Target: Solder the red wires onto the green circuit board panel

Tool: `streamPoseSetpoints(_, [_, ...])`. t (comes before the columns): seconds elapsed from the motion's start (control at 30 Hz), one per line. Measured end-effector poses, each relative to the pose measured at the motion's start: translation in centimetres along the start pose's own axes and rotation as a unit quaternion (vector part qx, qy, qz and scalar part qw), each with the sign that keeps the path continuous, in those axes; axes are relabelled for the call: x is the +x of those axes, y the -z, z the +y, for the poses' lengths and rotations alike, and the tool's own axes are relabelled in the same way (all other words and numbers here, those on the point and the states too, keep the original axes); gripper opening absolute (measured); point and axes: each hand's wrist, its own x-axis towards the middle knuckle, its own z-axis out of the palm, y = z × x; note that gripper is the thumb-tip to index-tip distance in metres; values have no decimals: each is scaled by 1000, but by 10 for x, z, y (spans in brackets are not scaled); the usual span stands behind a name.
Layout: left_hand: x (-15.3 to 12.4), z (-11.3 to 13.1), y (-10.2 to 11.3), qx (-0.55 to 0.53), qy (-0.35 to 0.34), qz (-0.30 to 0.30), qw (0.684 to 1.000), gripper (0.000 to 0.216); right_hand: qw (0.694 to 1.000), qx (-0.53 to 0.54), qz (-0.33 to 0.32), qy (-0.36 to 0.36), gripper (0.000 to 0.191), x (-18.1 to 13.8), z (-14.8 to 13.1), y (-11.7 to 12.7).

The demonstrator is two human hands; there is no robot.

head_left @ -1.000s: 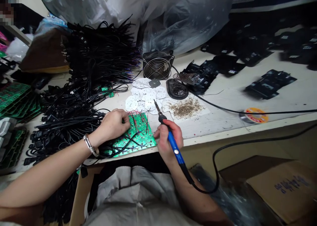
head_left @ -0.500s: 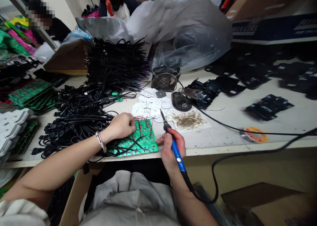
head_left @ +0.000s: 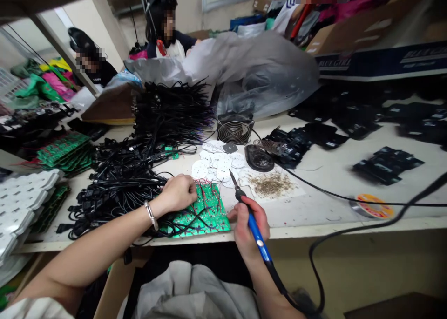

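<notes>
The fingers of the right hand [head_left: 251,221] are closed around the handle of the blue iron [head_left: 258,240], thumb and forefinger gripping just behind its dark collar. The iron's tip projects forward and slightly left of these fingers, pointing up and away from the wearer; its cord drops from the rear of the handle and loops to the right. The fingers of the left hand [head_left: 179,193] are curled inward with little gap between them, positioned at the far left part of the green board [head_left: 213,219]; whether they pinch a wire cannot be told. The board lies flat between the two hands, near the bench [head_left: 324,215] edge, with thin red wires [head_left: 207,188] along its far side, just right of the left fingertips. Black cables [head_left: 118,188] are heaped left of the left hand, some crossing the board. Beyond the fingers of both hands lie white plates [head_left: 220,164]; behind these stands the fan [head_left: 234,129]. Forward and right of the right fingers are brown crumbs [head_left: 270,185], a black dish [head_left: 259,158] and a metal coil [head_left: 274,145]. Farther right are the solder spool [head_left: 375,207] and a black housing [head_left: 387,164]. Stacked boards [head_left: 64,151] stand well left of the left fingers.
</notes>
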Motion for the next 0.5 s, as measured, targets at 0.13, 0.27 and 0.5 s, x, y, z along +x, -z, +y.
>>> streamPoseSetpoints(0.13, [0, 0, 0, 7, 0, 4, 1000, 11, 1000, -4, 6, -4, 24, 1, 1, 1])
streamPoseSetpoints(0.27, [3, -1, -1, 9, -1, 4, 1000, 11, 1000, -2, 1, 1, 25, 1, 5, 2])
streamPoseSetpoints(0.5, [-1, -3, 8, 15, -53, -45, 997, 16, 1000, -4, -1, 13, 25, 2, 3, 1])
